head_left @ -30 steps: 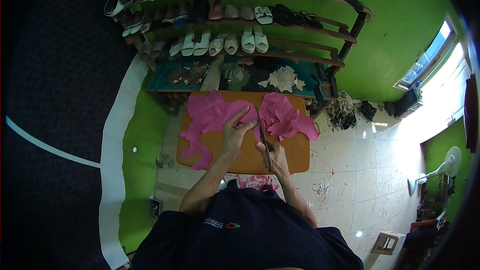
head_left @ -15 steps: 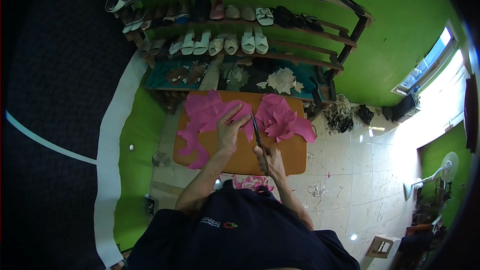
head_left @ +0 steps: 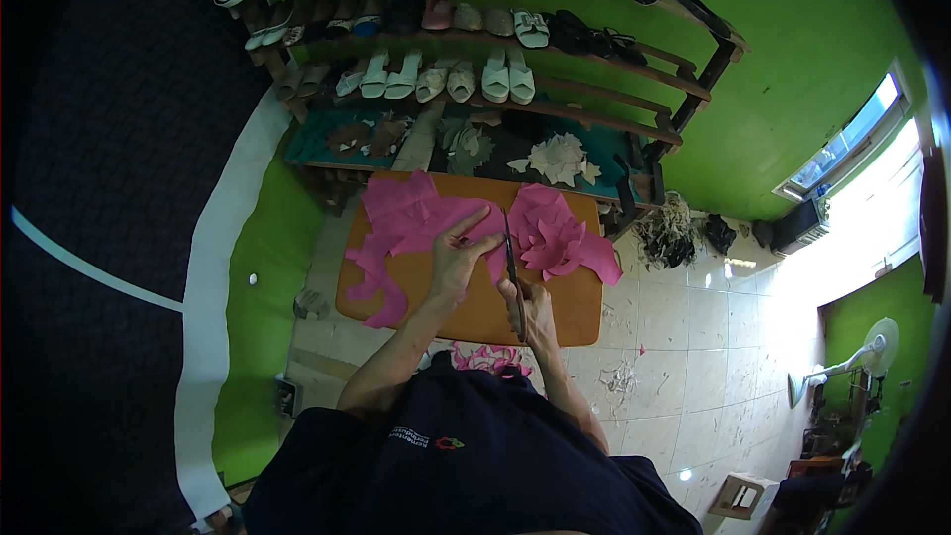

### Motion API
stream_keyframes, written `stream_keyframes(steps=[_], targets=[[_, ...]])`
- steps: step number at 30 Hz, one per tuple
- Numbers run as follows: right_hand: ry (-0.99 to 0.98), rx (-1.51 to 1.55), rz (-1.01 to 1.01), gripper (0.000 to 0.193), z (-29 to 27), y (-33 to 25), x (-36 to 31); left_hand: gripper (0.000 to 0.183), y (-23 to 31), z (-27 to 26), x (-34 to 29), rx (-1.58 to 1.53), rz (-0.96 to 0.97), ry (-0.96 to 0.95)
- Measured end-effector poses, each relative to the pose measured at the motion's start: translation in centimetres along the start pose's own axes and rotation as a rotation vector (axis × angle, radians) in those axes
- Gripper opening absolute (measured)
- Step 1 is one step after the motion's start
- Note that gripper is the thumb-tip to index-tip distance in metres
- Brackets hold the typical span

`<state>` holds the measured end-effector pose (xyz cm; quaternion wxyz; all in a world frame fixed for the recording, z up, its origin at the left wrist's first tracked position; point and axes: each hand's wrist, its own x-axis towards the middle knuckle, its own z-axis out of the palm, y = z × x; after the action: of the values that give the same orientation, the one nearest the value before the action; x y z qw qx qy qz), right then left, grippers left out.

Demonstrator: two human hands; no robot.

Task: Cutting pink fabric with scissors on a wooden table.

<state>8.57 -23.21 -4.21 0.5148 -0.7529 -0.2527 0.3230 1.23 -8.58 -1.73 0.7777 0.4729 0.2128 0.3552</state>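
My left hand (head_left: 459, 256) pinches the edge of a thin pink sheet (head_left: 401, 200), its fingers pointing up and to the right. That sheet is irregularly cut, and a curved strip of it hangs toward the table's near left. My right hand (head_left: 531, 311) grips a pair of dark scissors (head_left: 511, 256) by the handles. The blades point away from me and lie against the sheet's edge, right beside my left fingertips. To the right of the blades lies a pile of pink cut pieces (head_left: 551, 238), layered like petals. Everything pink here rests on an orange-brown table (head_left: 436, 322).
Beyond the table stands a wooden rack (head_left: 604, 52) with several shoes and sandals, and pale scraps (head_left: 557, 159) on its lowest shelf. Pink scraps (head_left: 490, 359) lie below the table's near edge. Trimmings (head_left: 622, 376) litter the tiled floor at right, near a white fan (head_left: 877, 347).
The scissors have turned a little more upright, and my right hand has shifted slightly left and up. My left hand keeps its hold on the pink sheet. The whole view has shifted slightly.
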Motion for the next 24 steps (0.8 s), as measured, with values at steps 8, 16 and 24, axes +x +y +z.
stream_keyframes(steps=[8,16,24], targets=[[0.017,-0.034,0.003,0.073,-0.1,0.0,0.3,0.055,-0.1,-0.6,0.9,-0.068,-0.046,0.000],[-0.006,0.033,0.043,0.070,0.2,-0.7,-0.5,0.051,0.7,0.0,1.5,-0.195,-0.027,0.082],[-0.039,0.079,-0.026,0.057,0.3,-0.9,0.4,0.049,-0.3,0.6,0.5,-0.074,-0.022,0.039]])
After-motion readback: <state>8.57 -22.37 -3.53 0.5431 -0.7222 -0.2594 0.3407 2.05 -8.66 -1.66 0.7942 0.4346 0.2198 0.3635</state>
